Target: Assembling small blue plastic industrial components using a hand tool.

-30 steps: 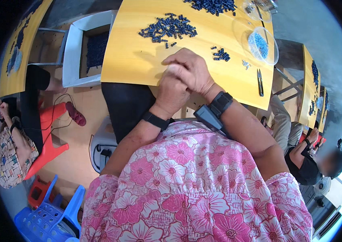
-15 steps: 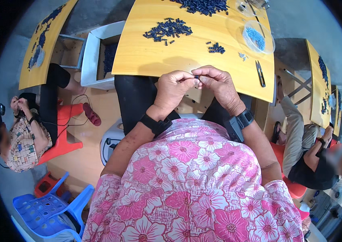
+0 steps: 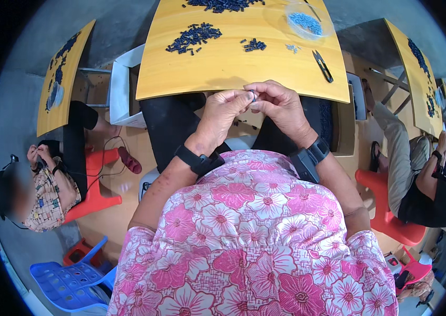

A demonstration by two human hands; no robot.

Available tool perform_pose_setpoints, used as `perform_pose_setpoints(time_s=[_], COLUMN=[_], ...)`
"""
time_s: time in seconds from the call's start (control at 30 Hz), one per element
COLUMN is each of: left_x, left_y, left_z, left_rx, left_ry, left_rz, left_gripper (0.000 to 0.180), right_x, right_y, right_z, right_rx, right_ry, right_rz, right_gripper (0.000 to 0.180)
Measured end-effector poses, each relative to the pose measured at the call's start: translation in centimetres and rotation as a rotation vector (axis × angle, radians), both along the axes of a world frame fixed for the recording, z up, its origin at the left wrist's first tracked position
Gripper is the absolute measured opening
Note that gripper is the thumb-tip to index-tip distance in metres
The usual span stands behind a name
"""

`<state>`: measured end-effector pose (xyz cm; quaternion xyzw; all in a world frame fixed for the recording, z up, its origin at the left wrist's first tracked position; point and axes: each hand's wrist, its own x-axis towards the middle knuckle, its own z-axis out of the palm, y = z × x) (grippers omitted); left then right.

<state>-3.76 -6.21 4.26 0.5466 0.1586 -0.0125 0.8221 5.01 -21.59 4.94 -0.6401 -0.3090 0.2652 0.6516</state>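
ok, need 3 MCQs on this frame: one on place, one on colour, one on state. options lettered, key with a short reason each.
1. Where do the black snips lie?
A. on the table's right part, near its front edge
B. on the floor
C. in the clear dish

2. What colour is the tabletop?
A. white
B. yellow
C. green

3. How are the two hands?
A. flat on the table, apart
B. one in the lap, one reaching into the dish
C. together at the table's near edge, fingertips pinching a small part

Key:
1 A: the snips lie on the bare table, right of the dark parts and below the dish.
2 B: the top is plainly yellow.
3 C: the left hand and right hand meet, with a small part between the fingertips.
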Motion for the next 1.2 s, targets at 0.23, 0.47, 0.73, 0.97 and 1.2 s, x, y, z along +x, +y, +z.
perform_pose_setpoints(time_s=[0.23,0.47,0.73,0.97,1.2], left_x=[-1.0,-0.7,-0.4,-0.6,-0.7], left_y=[-0.8,-0.7,-0.7,-0.3,0.2], left_z=[1.1,0.2,-0.4,-0.5,-0.8], left_rx=[0.099,0.195,0.17,0.187,0.258], left_ry=[0.004,0.068,0.095,0.097,0.104], left_rz=[-0.03,-0.063,-0.068,-0.042,-0.039], left_gripper=[0.028,0.021,0.022,0.023,0.023], right_x=[0.4,3.3,5.6,6.5,8.9], right_y=[-4.2,-14.8,-20.4,-12.9,-5.5], right_z=[1.7,-0.6,-8.3,-4.5,-3.2], right_rx=[0.063,0.064,-0.467,-0.183,-0.267], right_ry=[-0.045,-0.105,-0.145,-0.49,-0.588], right_rz=[-0.27,-0.89,-1.092,-0.914,-0.71], right_gripper=[0.029,0.028,0.031,0.021,0.015])
